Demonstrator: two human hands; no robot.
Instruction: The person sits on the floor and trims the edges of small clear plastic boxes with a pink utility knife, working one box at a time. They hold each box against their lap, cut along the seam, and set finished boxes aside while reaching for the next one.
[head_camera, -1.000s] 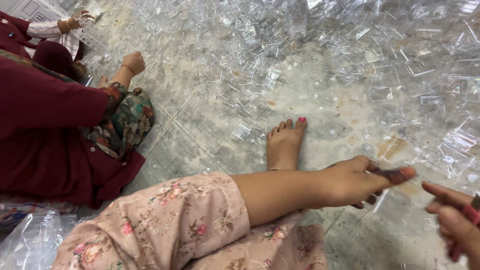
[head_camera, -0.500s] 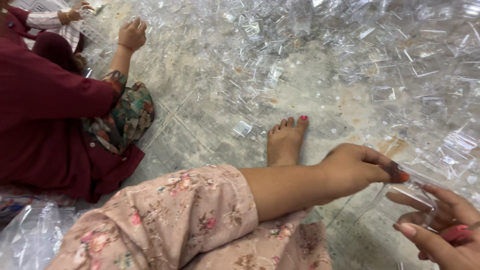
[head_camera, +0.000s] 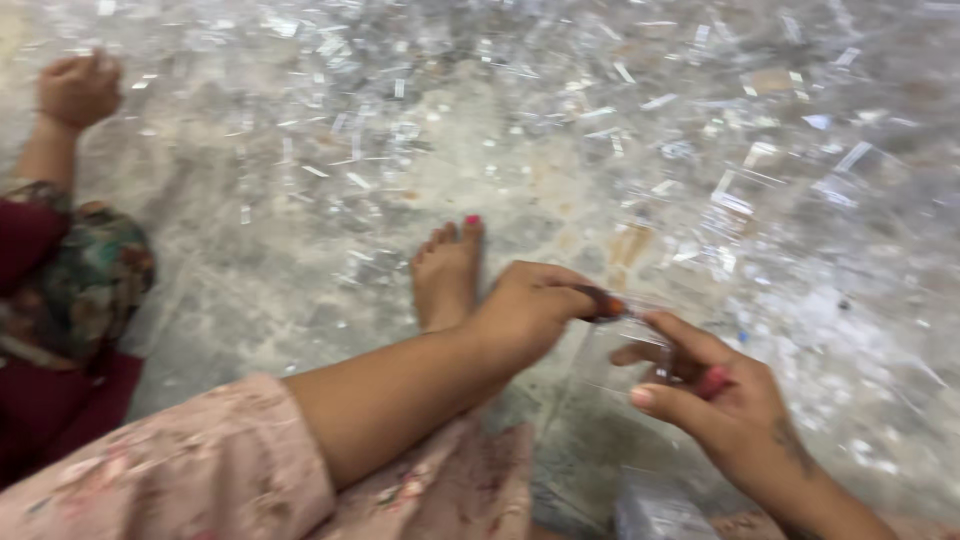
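Plastic, clear and thin, a small box-like piece (head_camera: 640, 345), sits between both hands just above the floor, near the bottom right. Left hand (head_camera: 530, 310) pinches its left edge with closed fingers; right hand (head_camera: 715, 400) grips its right side, fingers curled around it (something red shows in that palm, too blurred to identify). A bare foot (head_camera: 447, 272) rests just left. Farther out, clear plastic pieces (head_camera: 620, 120) litter the grey floor (head_camera: 260, 260). Another person's hand (head_camera: 78, 90) is far left.

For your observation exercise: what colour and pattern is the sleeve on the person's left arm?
Pale pink with a small floral print; the sleeve shows in the head view.
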